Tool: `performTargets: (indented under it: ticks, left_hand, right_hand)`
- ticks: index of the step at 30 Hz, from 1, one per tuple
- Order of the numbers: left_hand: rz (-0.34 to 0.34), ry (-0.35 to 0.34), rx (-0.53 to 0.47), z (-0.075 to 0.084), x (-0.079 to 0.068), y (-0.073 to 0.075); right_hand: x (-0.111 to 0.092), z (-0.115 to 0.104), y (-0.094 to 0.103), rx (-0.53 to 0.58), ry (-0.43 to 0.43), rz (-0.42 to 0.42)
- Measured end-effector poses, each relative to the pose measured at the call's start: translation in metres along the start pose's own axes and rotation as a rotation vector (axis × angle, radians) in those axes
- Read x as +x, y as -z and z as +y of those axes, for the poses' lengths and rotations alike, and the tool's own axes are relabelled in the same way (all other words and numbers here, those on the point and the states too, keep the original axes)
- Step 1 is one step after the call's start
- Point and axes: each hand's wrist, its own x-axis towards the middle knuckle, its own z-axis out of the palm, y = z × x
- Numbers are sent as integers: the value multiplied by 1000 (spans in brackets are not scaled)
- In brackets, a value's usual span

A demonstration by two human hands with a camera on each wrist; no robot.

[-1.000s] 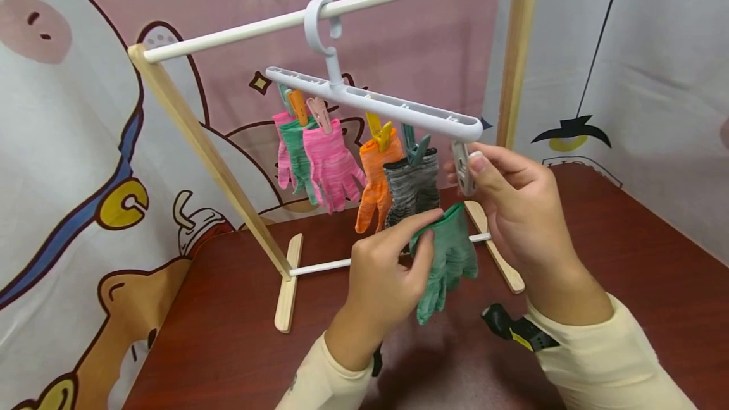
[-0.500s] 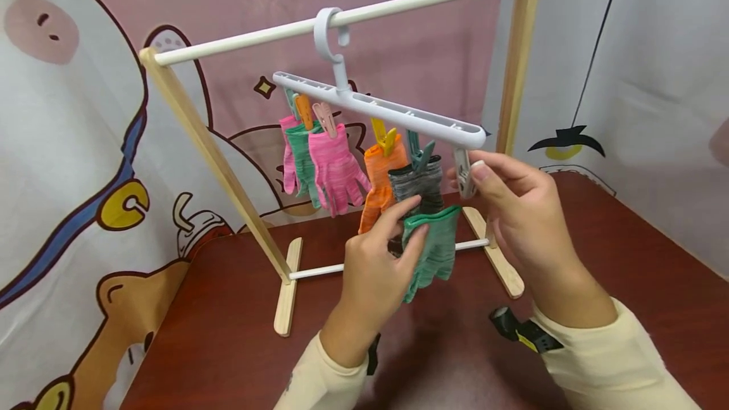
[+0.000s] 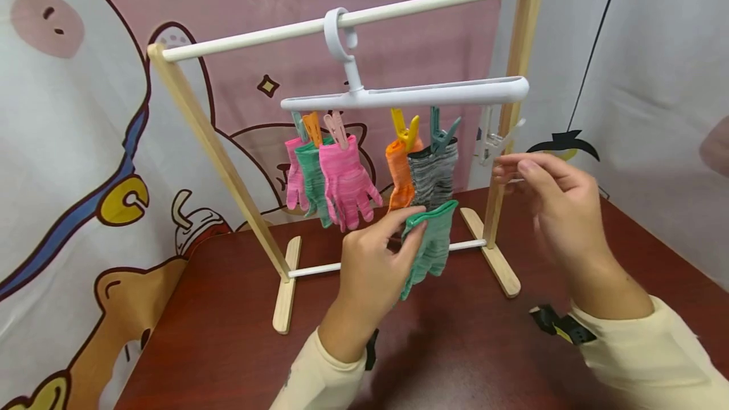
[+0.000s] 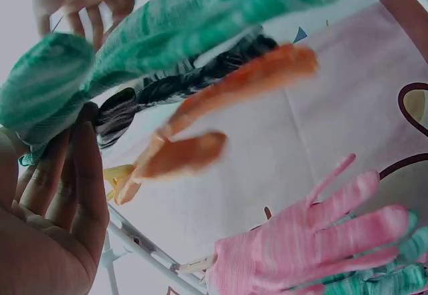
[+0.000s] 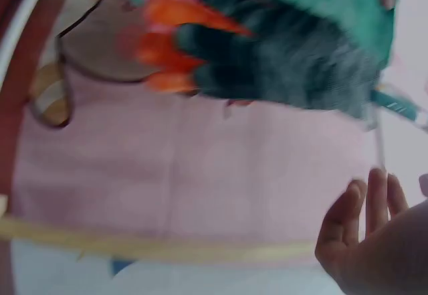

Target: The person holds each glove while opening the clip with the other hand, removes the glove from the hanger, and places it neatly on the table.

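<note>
My left hand (image 3: pixel 373 264) pinches the cuff of a green knit glove (image 3: pixel 434 239), its fingers dangling down. In the left wrist view the green glove (image 4: pixel 47 84) lies along my fingertips. My right hand (image 3: pixel 569 214), blurred, is just right of and below a pale clothespin (image 3: pixel 491 141) at the right end of the white hanger (image 3: pixel 438 92). Its fingers are loosely bent, apart from the clothespin, and hold nothing visible. In the right wrist view those fingers (image 5: pixel 344 218) show nothing between them. A grey-black glove (image 3: pixel 433 173) hangs from a teal clothespin (image 3: pixel 441 131) behind the green one.
An orange glove (image 3: pixel 400 176) hangs from a yellow clothespin (image 3: pixel 405 128). Further left, a pink glove (image 3: pixel 348 179) and other gloves hang from clothespins. The hanger hooks over the white rod (image 3: pixel 250 37) of a wooden stand (image 3: pixel 219 157) on a dark red table (image 3: pixel 228 334).
My right hand has let go of the pale clothespin and drawn back to the right. The hanger's right end has swung up and away. My left hand still holds the green glove, slightly further left.
</note>
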Motion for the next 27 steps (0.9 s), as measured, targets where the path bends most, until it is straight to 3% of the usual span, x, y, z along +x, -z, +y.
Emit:
performTargets:
  ticks: [4, 7, 10, 13, 16, 20, 27]
  left_hand:
    - [-21, 1, 9, 0, 0, -2]
    - [-20, -5, 22, 0, -1, -4]
    - [-12, -16, 33, 0, 0, -6]
    - [-19, -18, 27, 0, 0, -7]
    - [-34, -14, 20, 1, 0, -8]
    - [-39, -13, 12, 1, 0, -10]
    - [-34, -27, 12, 0, -3, -13]
  right_hand:
    - [1, 15, 24, -212, -42, 188]
    - [2, 31, 43, -422, -104, 258]
    - [4, 48, 62, -631, -199, 221]
    - [3, 62, 78, -757, -305, 125]
    - [2, 72, 88, -766, -392, 33]
    - [3, 82, 96, -684, -473, -57]
    - [1, 100, 102, -628, -498, -196]
